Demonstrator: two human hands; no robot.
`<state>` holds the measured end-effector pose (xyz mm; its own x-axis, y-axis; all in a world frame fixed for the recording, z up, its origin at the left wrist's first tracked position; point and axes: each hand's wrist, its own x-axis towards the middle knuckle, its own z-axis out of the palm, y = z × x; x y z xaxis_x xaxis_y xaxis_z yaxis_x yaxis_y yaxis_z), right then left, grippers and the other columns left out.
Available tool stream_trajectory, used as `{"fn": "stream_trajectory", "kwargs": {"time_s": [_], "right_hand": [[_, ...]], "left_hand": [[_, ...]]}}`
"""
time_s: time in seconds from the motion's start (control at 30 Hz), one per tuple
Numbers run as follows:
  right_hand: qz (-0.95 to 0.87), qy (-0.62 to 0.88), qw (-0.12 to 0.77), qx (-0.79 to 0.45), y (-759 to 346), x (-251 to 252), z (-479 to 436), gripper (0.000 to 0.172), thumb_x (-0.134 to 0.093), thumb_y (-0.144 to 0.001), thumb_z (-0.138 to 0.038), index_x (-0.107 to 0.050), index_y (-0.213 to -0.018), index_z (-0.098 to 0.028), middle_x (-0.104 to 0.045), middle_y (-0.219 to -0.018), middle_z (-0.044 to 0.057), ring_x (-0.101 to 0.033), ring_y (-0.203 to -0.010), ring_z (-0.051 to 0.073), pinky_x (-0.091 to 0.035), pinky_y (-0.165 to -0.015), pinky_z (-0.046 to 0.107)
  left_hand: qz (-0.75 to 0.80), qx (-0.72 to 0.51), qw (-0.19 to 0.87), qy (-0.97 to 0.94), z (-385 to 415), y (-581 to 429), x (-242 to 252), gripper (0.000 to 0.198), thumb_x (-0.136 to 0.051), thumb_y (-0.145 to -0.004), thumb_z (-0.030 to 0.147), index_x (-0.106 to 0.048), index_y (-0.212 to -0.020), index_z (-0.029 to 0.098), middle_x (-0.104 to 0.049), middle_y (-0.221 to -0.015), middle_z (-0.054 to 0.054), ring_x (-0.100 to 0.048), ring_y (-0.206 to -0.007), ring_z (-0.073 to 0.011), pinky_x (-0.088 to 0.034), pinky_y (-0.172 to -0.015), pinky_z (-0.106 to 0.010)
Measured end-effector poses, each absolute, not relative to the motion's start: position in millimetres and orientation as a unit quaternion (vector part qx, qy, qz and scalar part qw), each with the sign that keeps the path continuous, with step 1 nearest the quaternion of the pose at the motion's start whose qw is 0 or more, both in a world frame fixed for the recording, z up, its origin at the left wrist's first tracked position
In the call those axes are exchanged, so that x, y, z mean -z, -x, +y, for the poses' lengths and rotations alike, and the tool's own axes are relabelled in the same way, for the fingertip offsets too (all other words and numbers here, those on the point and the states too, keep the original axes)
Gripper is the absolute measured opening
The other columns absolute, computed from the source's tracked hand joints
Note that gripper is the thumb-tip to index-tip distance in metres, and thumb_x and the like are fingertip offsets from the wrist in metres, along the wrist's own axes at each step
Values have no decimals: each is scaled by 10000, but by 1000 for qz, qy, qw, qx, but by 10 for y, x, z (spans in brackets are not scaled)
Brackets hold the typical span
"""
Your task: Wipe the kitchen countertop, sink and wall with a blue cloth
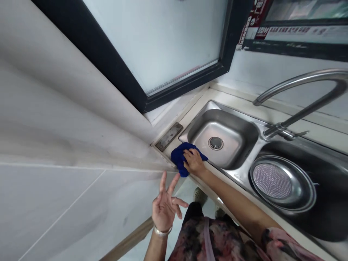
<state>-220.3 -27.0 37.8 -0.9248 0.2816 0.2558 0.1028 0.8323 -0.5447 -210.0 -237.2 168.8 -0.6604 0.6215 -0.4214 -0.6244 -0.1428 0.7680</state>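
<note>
A blue cloth point(178, 156) lies bunched on the counter at the near left corner of the sink. My right hand point(194, 162) presses on it with bent fingers, and part of the cloth hangs over the counter's front edge. My left hand point(165, 208), a bracelet at its wrist, is held in the air in front of the counter. Its palm is turned up, the fingers are spread, and nothing is in it. The steel sink's left basin point(231, 132), with a round drain point(216, 143), lies just beyond the cloth.
A colander-like steel bowl point(272, 180) sits in the right basin point(331, 203). The curved faucet point(301, 80) rises behind the sink. A flat metal plate point(169, 136) lies in the counter's left corner. A dark-framed window point(187, 87) overhangs that corner, beside the tiled wall point(67, 203).
</note>
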Motion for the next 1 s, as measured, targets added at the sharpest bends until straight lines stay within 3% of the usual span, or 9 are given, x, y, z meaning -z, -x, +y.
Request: {"fn": "stream_trajectory", "kwargs": {"time_s": [0.13, 0.27, 0.5, 0.63, 0.73, 0.87, 0.93, 1.0], "right_hand": [[-936, 100, 204, -267, 1566, -328, -315, 341, -621, -857, -213, -671, -1187, -148, -659, -1337, 108, -480, -1204, 310, -325, -1166, 567], [-928, 114, 231, -270, 1066, -289, -408, 390, -618, -816, -166, -666, -1203, -169, -666, -1330, 104, -504, -1193, 300, -343, -1172, 585], [-923, 109, 254, -268, 732, -240, -455, 379, -596, -878, -184, -654, -1253, -178, -646, -1388, 108, -516, -1227, 285, -398, -1148, 585], [-923, 95, 249, -276, 703, -217, -413, 351, -581, -912, -217, -659, -1251, -174, -636, -1406, 103, -519, -1236, 286, -389, -1161, 574], [-924, 88, 246, -279, 685, -189, -402, 347, -551, -938, -234, -656, -1264, -177, -624, -1425, 99, -514, -1246, 292, -371, -1171, 578], [-925, 82, 242, -282, 657, -147, -399, 373, -545, -943, -252, -643, -1299, -203, -619, -1434, 85, -514, -1246, 298, -361, -1176, 585], [-924, 81, 240, -286, 647, -136, -398, 380, -545, -942, -254, -638, -1309, -214, -619, -1434, 78, -515, -1246, 304, -354, -1179, 589], [-924, 82, 235, -290, 640, -139, -400, 379, -542, -945, -257, -636, -1311, -223, -616, -1437, 74, -515, -1248, 311, -345, -1180, 599]], "left_hand": [[561, -713, 412, -86, -2316, 2064, -1700, 1004, -533, -801, 571, 80, -1586, 438, -213, -1681, -138, -752, -726, -272, -496, -339, -278], [597, -673, 411, -144, -2226, 2004, -1672, 1074, -608, -791, 469, 135, -1566, 466, -213, -1681, -130, -758, -772, -274, -546, -386, -292], [641, -629, 353, -261, -2236, 1843, -1679, 742, -468, -982, 384, -51, -1593, 440, -158, -1692, -153, -720, -1064, -298, -659, -631, -336], [671, -631, 300, -248, -2510, 1788, -1591, 653, -475, -1005, 389, -165, -1579, 416, -121, -1697, -163, -671, -1175, -314, -671, -717, -361], [706, -632, 272, -166, -2812, 1772, -1432, 710, -572, -957, 460, -219, -1569, 391, -145, -1693, -167, -695, -1127, -293, -667, -723, -338], [746, -619, 245, 15, -3276, 1728, -1119, 946, -728, -816, 585, -219, -1576, 344, -236, -1657, -225, -752, -780, -196, -597, -499, -239], [746, -626, 219, 63, -3501, 1666, -958, 1089, -836, -702, 556, -223, -1576, 344, -225, -1662, -216, -754, -911, -243, -607, -568, -244], [742, -634, 207, 72, -3680, 1581, -832, 1144, -910, -612, 454, -272, -1559, 377, -201, -1682, -162, -610, -1270, -343, -622, -797, -318]]}}
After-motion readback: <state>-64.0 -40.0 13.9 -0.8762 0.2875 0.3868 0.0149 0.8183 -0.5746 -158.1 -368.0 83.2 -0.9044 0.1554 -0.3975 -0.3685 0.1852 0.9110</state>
